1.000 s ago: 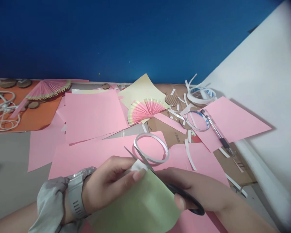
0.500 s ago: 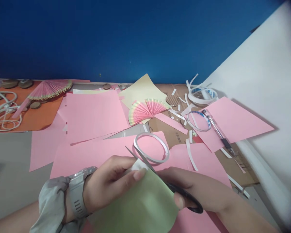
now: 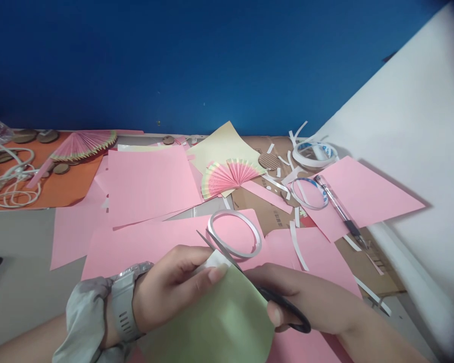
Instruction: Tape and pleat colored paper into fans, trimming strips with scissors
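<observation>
My left hand (image 3: 189,290) pinches a sheet of green paper (image 3: 219,322) near its top corner, where a white piece (image 3: 216,260) shows under the thumb. My right hand (image 3: 287,292) grips black-handled scissors (image 3: 283,302). Their parted blades lie at the green paper's upper right edge, the tips reaching past the corner. Just beyond the blades, a roll of white double-sided tape (image 3: 234,233) rests on pink paper (image 3: 166,242). Part of the green sheet runs out of the bottom of the view.
A pleated pink-and-green paper fan (image 3: 232,176) lies on yellow paper and cardboard. Another folded fan (image 3: 83,146) sits on orange paper at left, by white cables (image 3: 15,176). At right are two tape rolls (image 3: 314,153), a pen (image 3: 340,209) and white strips. A blue wall (image 3: 212,65) stands behind.
The view has shifted slightly, so the table things appear a little lower. Both hands keep their hold, and the scissors stay at the paper's corner with their blades apart.
</observation>
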Action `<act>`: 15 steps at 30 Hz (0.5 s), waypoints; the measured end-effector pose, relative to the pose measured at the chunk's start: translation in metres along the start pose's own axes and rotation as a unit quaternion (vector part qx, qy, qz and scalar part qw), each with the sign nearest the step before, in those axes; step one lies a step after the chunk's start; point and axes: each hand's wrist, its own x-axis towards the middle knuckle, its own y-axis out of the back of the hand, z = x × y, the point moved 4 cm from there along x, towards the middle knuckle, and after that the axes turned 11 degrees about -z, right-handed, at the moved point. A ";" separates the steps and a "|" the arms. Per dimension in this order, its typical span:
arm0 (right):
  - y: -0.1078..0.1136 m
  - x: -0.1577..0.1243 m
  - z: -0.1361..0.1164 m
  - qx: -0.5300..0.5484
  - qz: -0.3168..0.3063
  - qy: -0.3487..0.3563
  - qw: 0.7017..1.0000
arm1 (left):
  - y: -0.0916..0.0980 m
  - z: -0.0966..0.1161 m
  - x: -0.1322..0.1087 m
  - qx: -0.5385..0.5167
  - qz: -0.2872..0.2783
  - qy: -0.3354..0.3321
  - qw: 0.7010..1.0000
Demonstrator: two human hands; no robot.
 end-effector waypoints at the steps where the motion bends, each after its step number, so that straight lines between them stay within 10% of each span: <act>1: 0.000 0.000 0.000 -0.005 0.000 0.000 1.000 | 0.000 0.000 0.000 -0.003 -0.005 -0.004 1.000; 15: -0.003 0.004 0.000 0.072 0.008 0.022 0.997 | 0.001 -0.001 -0.003 -0.055 -0.002 0.017 0.998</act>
